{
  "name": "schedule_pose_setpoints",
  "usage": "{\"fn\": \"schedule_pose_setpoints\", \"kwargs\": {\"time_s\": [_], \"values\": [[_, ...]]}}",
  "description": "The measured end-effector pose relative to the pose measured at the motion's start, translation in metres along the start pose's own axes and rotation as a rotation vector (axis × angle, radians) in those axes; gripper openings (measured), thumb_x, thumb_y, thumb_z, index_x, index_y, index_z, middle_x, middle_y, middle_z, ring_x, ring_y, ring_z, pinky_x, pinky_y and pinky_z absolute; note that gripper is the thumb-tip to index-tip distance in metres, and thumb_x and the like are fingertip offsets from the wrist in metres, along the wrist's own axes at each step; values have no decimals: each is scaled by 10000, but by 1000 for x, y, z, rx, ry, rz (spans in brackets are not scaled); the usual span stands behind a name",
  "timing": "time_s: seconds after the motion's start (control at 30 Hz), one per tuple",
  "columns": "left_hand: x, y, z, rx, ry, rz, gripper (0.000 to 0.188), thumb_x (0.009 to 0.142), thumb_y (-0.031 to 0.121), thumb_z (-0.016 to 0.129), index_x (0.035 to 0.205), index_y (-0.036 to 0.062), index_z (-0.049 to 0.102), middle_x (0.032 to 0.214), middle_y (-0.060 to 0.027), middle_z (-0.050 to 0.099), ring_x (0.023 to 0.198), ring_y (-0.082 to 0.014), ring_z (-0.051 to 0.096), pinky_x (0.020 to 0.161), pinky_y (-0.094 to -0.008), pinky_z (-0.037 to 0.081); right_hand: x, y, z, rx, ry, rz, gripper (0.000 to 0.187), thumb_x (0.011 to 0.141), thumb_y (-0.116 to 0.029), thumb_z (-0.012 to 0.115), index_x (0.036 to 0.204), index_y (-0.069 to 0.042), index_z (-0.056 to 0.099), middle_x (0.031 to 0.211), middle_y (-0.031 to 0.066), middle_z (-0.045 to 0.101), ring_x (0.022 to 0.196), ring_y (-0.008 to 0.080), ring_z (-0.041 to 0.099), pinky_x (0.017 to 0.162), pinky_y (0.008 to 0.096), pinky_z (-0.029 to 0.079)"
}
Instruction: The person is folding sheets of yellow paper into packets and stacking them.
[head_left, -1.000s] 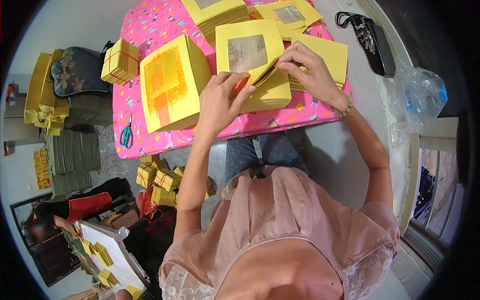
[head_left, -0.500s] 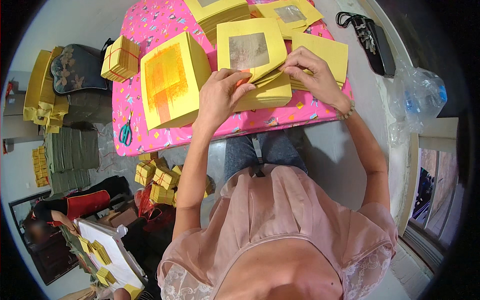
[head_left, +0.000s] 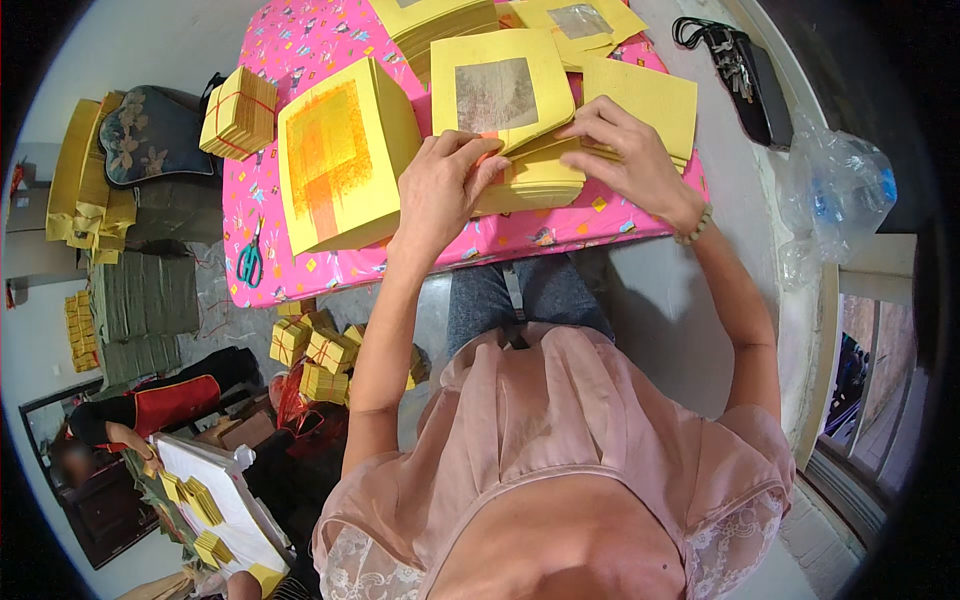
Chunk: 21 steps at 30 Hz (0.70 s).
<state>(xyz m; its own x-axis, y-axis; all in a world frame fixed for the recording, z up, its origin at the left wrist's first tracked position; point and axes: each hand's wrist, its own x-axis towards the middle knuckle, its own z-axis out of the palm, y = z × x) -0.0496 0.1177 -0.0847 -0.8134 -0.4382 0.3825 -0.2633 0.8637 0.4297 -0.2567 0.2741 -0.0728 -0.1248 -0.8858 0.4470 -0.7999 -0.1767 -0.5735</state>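
A thick stack of yellow paper sheets (head_left: 540, 175) lies on a pink patterned table (head_left: 300, 50). Its top sheet (head_left: 500, 100), with a silvery square in the middle, is lifted at the near edge. My left hand (head_left: 440, 185) pinches the near left corner of that sheet and the stack below it. My right hand (head_left: 625, 150) presses on the stack's right side, fingers tucked under the lifted sheet. A second pile with an orange printed square (head_left: 335, 160) sits just left of my left hand.
More yellow stacks (head_left: 440, 20) lie at the table's far side, and a tied bundle (head_left: 240, 110) at its left edge. Blue scissors (head_left: 250, 262) rest near the left corner. Small tied bundles (head_left: 320, 350) sit on the floor. A clear plastic bag (head_left: 840, 195) is at right.
Both hands stay on the stack. My left fingers have closed more tightly on the sheet's near corner, and my right fingers have slid slightly left under the lifted sheet.
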Motion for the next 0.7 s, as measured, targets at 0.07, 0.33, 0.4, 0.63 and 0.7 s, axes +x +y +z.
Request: {"fn": "schedule_pose_setpoints", "kwargs": {"time_s": [0.07, 0.33, 0.4, 0.63, 0.7], "values": [[0, 1, -1, -1, -11, 4, 322, 897, 371, 678, 1068, 104, 734, 1001, -78, 680, 935, -280, 629, 791, -388, 527, 1, 2, 2, -125, 15, -66, 161, 858, -112, 707, 1001, -42, 688, 932, 66, 589, 819, 236, 628, 734, 351, 521], [4, 21, 5, 187, -9, -2, 459, 861, 341, 729, 1229, 84, 631, 1065, -123, 658, 950, -319, 617, 814, -413, 516, 14, -7, 6, -124, 168, -108, 135, 833, -59, 703, 966, -53, 684, 936, 67, 597, 840, 249, 638, 737, 363, 524], [5, 17, 13, 200, 50, 8, 437, 831, 257, 722, 1216, 78, 617, 1045, -122, 646, 918, -317, 610, 793, -415, 511, 18, -8, 11, -78, 206, -122, 147, 829, -47, 706, 974, -54, 684, 946, 68, 597, 856, 244, 639, 738, 357, 528], [15, 7, 21, 28, 486, 8, 445, 729, -65, 577, 1156, 52, 618, 967, -147, 637, 889, -341, 601, 786, -428, 493, 35, 24, 22, 261, 339, 163, 436, 916, -137, 710, 1308, -39, 548, 1254, 103, 535, 1027, 180, 623, 807, 310, 536], [18, 13, 10, 16, 652, 40, 285, 851, -75, 581, 1117, 16, 631, 971, -166, 652, 903, -350, 634, 795, -412, 511, 49, 42, 27, 589, 400, 239, 489, 963, -192, 664, 1382, -32, 469, 1342, 117, 514, 1141, 200, 588, 867, 303, 523]]}}
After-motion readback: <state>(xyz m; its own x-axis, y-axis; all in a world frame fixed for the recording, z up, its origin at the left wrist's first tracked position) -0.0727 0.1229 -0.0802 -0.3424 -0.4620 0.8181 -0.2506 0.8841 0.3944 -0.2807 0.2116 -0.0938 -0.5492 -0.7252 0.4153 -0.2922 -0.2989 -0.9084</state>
